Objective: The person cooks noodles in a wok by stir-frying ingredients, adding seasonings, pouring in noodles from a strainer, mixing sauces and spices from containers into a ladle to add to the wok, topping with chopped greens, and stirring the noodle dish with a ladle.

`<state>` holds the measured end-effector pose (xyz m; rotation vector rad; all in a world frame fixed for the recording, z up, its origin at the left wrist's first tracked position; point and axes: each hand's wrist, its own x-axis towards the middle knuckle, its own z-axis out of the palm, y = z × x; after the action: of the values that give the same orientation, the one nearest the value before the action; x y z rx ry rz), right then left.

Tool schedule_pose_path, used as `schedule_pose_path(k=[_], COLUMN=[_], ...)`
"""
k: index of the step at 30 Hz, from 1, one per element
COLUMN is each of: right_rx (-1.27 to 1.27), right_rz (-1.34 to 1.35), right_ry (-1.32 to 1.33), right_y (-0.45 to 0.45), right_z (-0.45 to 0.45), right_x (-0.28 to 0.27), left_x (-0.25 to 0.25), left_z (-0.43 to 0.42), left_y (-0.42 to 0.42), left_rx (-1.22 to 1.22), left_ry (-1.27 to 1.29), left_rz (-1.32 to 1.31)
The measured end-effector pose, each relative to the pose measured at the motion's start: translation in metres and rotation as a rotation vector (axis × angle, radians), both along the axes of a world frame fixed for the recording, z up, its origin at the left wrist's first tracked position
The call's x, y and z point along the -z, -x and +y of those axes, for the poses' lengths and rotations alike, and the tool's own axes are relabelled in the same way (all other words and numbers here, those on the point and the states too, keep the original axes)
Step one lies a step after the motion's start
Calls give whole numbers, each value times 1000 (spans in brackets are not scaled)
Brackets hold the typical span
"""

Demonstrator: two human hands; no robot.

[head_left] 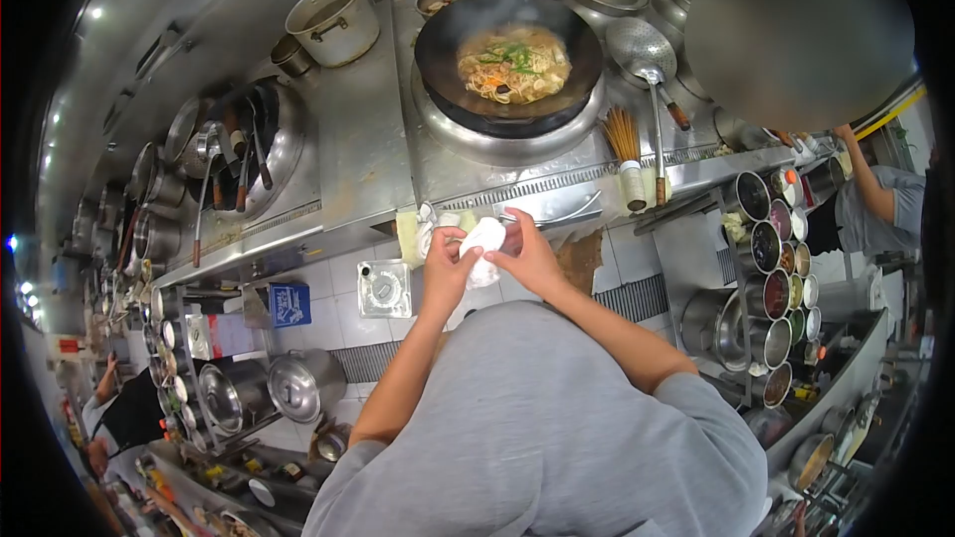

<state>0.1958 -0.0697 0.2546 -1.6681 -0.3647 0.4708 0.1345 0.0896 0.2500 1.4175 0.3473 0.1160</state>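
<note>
Between my two hands is a folded white cloth (483,241), held in front of my body just off the stove's front edge. My left hand (447,267) pinches its left side with thumb and fingers. On the opposite side my right hand (527,257) grips the same cloth, fingers curled. Another crumpled white cloth (426,229) hangs on the edge near my left hand. Beyond the hands, a black wok (438,55) sits on the round burner, with noodles in broth and green vegetables (512,62) steaming inside.
Right of the wok lie a bamboo brush (624,134) and a perforated skimmer (642,48). A large pot (333,22) stands at the back left; a second wok (284,154) holds ladles. Seasoning containers (764,245) line the right side. Another person's arm (868,184) is at far right.
</note>
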Motion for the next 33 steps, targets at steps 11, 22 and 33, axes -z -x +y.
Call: schedule_pose_path(k=[11,22,33], right_rx=[-10,-30,-78], right_rz=[-269,-447,-551], right_ry=[337,1024,739], right_y=[-101,-293,-198], right_z=[-35,-76,-135], right_x=[99,253,93], left_x=[-21,251,283], left_z=[30,76,39], left_y=[30,309,421], left_rx=[144,-140,-38], left_ry=[-939,-315,-276], left_rz=[166,738,837])
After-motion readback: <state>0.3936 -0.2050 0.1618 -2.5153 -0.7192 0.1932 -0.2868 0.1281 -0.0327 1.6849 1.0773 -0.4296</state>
